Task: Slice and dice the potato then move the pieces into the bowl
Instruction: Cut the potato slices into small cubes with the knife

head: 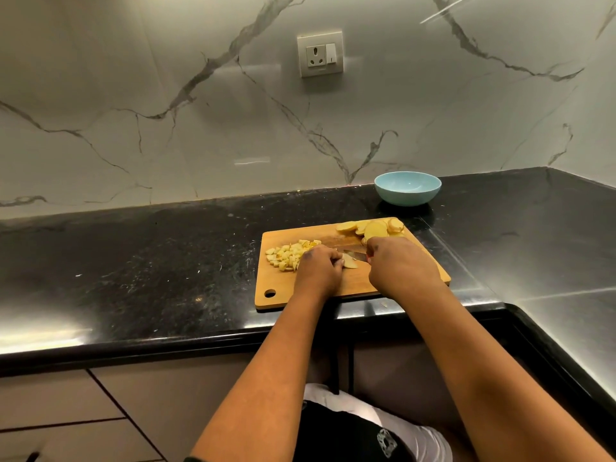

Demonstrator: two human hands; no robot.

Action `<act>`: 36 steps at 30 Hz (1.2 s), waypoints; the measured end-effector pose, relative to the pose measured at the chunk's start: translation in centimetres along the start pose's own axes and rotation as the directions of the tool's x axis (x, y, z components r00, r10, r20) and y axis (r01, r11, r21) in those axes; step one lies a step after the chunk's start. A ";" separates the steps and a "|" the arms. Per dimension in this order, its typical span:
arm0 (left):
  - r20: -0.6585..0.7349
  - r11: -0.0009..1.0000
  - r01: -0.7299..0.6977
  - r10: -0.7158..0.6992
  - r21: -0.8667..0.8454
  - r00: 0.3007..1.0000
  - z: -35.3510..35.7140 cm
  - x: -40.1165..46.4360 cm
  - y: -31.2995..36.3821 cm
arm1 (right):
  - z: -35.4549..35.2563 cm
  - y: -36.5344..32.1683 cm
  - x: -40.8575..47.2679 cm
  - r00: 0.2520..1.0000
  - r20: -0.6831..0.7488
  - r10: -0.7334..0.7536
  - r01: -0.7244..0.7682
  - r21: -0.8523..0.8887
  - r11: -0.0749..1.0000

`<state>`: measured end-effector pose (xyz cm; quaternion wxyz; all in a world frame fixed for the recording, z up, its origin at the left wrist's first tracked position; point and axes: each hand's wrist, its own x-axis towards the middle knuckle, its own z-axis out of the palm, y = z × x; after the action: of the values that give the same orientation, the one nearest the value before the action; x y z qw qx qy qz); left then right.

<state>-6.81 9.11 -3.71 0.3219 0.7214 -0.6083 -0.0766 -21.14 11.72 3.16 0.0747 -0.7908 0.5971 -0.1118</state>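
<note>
A wooden cutting board (353, 281) lies on the black counter. Diced potato pieces (288, 255) are heaped at its left side, and round potato slices (375, 228) lie at its far right corner. My left hand (318, 268) holds down a potato slice (349, 261) with curled fingers in the middle of the board. My right hand (400, 265) grips a knife (354, 253), whose blade lies across that slice; the handle is hidden in my fist. A light blue bowl (407, 188) stands behind the board by the wall, with nothing in it.
The black stone counter (150, 261) runs left and turns a corner at the right. A marble wall with a power socket (320, 54) stands behind. Cabinet drawers (66, 411) are below the counter's front edge.
</note>
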 end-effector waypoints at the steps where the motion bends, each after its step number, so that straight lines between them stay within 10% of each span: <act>1: 0.002 1.000 0.000 0.000 0.001 1.000 0.0 0.0 0.0 | 0.0 0.1 0.1 1.000 0.006 -0.005 0.005 0.011 1.000; 20: 0.001 0.999 0.043 -0.043 -0.033 0.999 -0.2 -0.3 0.3 | -5.4 -0.3 -2.1 0.978 0.201 0.058 -0.017 -0.199 0.980; 27: -0.092 1.000 -0.002 0.000 -0.025 0.996 0.0 -0.8 0.0 | -2.7 0.8 -2.2 0.999 -0.031 0.011 -0.010 0.033 0.999; 36: -0.085 1.000 0.011 -0.010 0.010 0.996 -0.1 -0.6 0.0 | -0.2 0.1 -0.8 1.000 0.024 -0.004 0.002 0.058 0.998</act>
<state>-6.93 9.67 -3.77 0.3436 0.7287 -0.5907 -0.0443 -21.53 12.41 3.28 0.1044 -0.7905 0.5915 -0.1196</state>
